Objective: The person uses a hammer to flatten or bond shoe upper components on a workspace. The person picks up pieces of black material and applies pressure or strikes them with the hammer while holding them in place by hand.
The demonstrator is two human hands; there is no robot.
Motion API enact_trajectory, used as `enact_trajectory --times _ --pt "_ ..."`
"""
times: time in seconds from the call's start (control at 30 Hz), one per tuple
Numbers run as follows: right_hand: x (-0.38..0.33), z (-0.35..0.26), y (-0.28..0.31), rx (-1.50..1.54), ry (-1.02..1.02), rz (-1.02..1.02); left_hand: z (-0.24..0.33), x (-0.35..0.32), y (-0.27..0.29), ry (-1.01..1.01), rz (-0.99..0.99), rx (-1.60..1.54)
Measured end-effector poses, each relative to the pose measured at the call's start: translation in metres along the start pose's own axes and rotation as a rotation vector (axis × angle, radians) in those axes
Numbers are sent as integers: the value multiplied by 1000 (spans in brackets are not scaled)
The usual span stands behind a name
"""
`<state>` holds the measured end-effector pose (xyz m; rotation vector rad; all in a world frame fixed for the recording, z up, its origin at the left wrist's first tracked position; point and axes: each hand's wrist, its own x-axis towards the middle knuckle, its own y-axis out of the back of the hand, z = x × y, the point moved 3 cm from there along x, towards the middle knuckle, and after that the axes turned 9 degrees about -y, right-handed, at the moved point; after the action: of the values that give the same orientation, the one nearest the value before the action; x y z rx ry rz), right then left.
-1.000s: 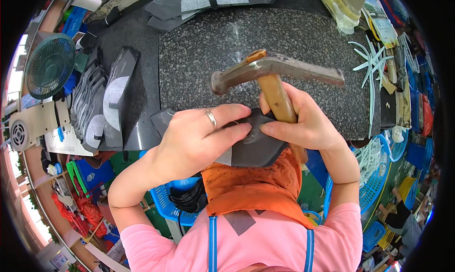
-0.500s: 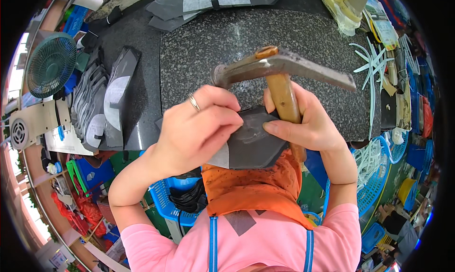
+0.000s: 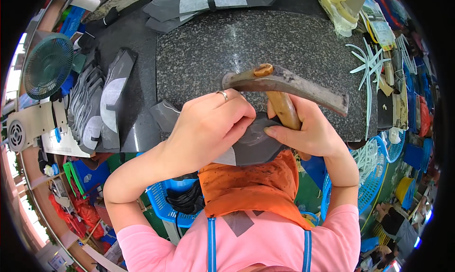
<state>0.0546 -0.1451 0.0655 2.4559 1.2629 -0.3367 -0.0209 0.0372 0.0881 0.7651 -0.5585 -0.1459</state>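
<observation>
My right hand [image 3: 308, 130] is wrapped around the wooden handle of a hammer [image 3: 294, 85]. The hammer's long metal head lies across the view above both hands. That hand's thumb also presses on a dark grey flat sheet piece [image 3: 265, 151], which has a pale grey patch at its left end. With fingers pinched together, my left hand [image 3: 208, 127] is at the upper edge of this piece, close to the right thumb. What lies between the left fingertips is mostly hidden. The piece is held over the table's near edge, above the orange apron [image 3: 249, 184].
A speckled stone slab [image 3: 204, 49] lies under the hammer. Similar grey pieces [image 3: 116, 96] stand in rows at the left, and more [image 3: 208, 2] lie at the far edge. Pale strips [image 3: 368, 66] are at the right. Blue baskets [image 3: 163, 203] sit below the table.
My left hand has moved right along the piece, nearer the right hand. The hammer has tipped, its head now lower and more slanted. A loose grey piece shows more beside the left wrist.
</observation>
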Motion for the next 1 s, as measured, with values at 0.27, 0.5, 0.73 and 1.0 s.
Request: enact_trajectory --times 0.27,0.5,0.73,1.0 --pt "-25 -3 37 -420 105 250 -29 24 -52 528 -217 -542" --pt "-41 5 63 -755 -36 129 -66 36 -100 99 -186 71" --pt "-30 29 77 -785 -123 62 -59 28 -98 -120 -153 117" --pt "-6 27 67 -890 -58 136 -64 16 -84 -65 -109 80"
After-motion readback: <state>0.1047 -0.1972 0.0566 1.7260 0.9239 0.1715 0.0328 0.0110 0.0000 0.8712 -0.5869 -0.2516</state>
